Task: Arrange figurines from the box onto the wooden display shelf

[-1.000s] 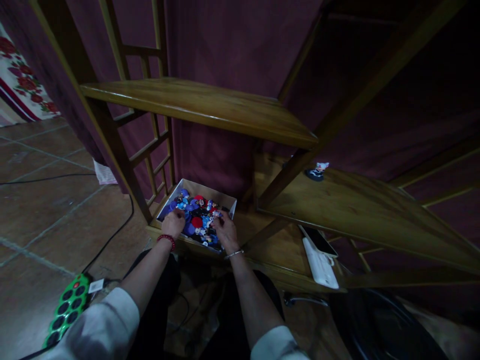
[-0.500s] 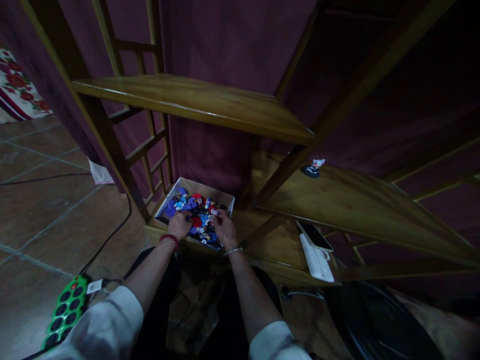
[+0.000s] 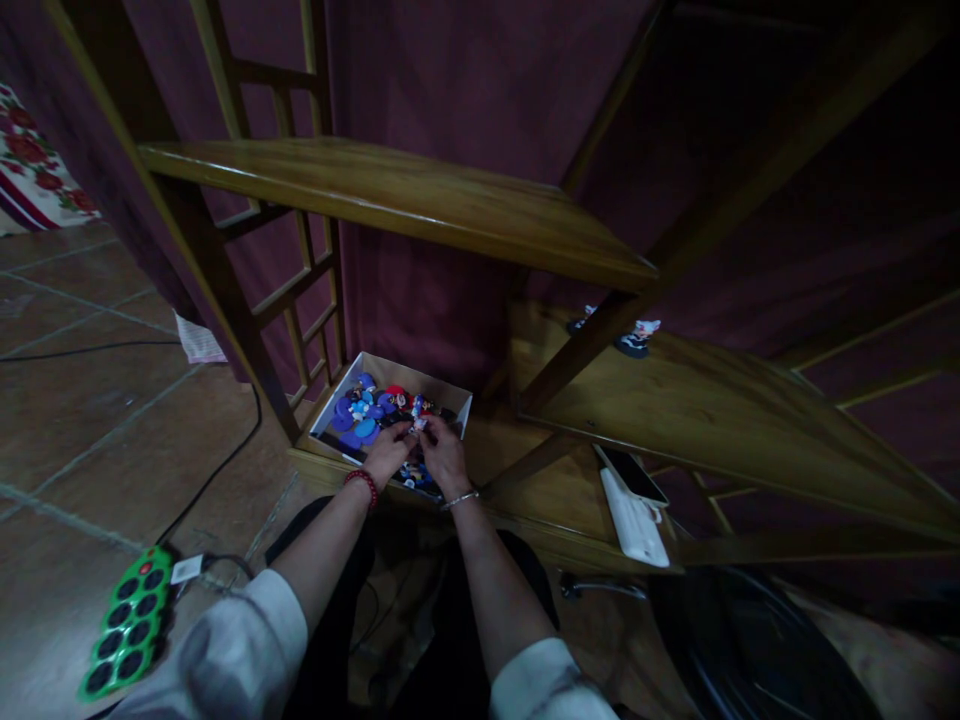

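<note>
A white open box [image 3: 452,397] full of small blue, red and black figurines [image 3: 365,405] rests on the low wooden shelf. Over the box, my left hand [image 3: 390,449], with a red bead bracelet at the wrist, has its fingers closed at a small whitish-pink figurine [image 3: 419,424]. My right hand [image 3: 444,454], wearing a silvery bracelet, pinches the same figurine from the right. The two hands nearly touch, fingertips together around it.
Above the box juts a wooden shelf [image 3: 390,195]. On the right shelf [image 3: 705,400] stand a figurine [image 3: 637,338] and another partly behind a post. A phone [image 3: 631,472] and a white object [image 3: 634,520] lie lower right. A green power strip [image 3: 126,625] is on the floor.
My left hand has moved right, from the box's left part to my right hand. My right hand has shifted slightly left. The view has shifted a little, showing a second figurine behind the post.
</note>
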Demonstrator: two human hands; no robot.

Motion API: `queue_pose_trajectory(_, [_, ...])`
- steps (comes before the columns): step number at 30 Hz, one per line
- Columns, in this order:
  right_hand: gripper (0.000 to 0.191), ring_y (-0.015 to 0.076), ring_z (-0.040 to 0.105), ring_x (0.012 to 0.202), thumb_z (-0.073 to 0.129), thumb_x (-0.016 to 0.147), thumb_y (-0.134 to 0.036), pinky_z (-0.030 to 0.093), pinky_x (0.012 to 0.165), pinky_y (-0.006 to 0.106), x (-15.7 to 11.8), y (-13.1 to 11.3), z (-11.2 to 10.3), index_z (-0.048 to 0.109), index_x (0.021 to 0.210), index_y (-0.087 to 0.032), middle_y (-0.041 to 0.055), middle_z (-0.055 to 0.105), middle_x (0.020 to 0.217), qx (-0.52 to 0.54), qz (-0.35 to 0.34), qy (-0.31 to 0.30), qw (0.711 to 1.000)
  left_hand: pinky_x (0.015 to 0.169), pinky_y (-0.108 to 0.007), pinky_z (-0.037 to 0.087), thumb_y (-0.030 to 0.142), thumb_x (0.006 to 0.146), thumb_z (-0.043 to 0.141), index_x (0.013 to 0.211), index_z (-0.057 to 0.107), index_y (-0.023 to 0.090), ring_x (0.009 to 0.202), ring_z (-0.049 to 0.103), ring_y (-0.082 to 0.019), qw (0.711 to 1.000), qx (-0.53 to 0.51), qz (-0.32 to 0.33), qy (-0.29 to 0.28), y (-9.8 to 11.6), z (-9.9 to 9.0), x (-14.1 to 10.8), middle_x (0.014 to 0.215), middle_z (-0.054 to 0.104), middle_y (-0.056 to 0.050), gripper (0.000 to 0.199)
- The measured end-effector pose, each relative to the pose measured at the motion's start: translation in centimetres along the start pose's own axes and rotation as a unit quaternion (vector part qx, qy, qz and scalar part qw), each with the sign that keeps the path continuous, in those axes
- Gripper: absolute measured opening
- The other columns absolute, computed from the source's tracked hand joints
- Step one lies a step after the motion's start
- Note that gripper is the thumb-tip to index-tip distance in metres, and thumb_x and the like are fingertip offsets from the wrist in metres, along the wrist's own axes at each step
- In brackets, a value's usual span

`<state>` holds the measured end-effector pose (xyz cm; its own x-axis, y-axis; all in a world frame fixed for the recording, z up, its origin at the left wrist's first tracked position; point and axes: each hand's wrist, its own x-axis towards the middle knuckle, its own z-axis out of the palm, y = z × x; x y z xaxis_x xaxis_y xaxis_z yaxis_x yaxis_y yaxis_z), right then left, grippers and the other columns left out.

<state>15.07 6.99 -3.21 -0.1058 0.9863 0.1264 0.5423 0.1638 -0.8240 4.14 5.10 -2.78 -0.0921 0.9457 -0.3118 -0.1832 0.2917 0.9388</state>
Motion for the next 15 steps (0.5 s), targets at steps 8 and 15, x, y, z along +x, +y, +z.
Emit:
queue_pose_trajectory(8, [0.034,0.0137,0.057,0.098,0.044,0.079,-0.011,0.042,0.089,0.025,0.5,-0.6,0.1,0.057,0.109,-0.019,0.0047,0.063,0.106,-0.037,-0.063,-0.070,0.995,0.056,-0.024,0.048,0.017,0.068,0.059,0.063,0.055,0.015,0.052,0.057,-0.011,0.998,-0.051,0.014,0.042,0.4,-0.9,0.1,0.056,0.058,0.002,0.007])
queue_pose_trajectory(15, [0.039,0.0171,0.053,0.104,0.036,0.081,-0.008,0.039,0.091,0.026,0.9,-1.0,-1.6,0.053,0.115,-0.014,0.0105,0.057,0.112,-0.158,0.071,-0.020,0.985,0.052,-0.025,0.049,0.014,0.071,0.055,0.063,0.048,0.016,0.049,0.060,-0.014,0.991,-0.023,-0.007,0.132,0.6,-2.0,0.3,0.051,0.056,0.001,0.011])
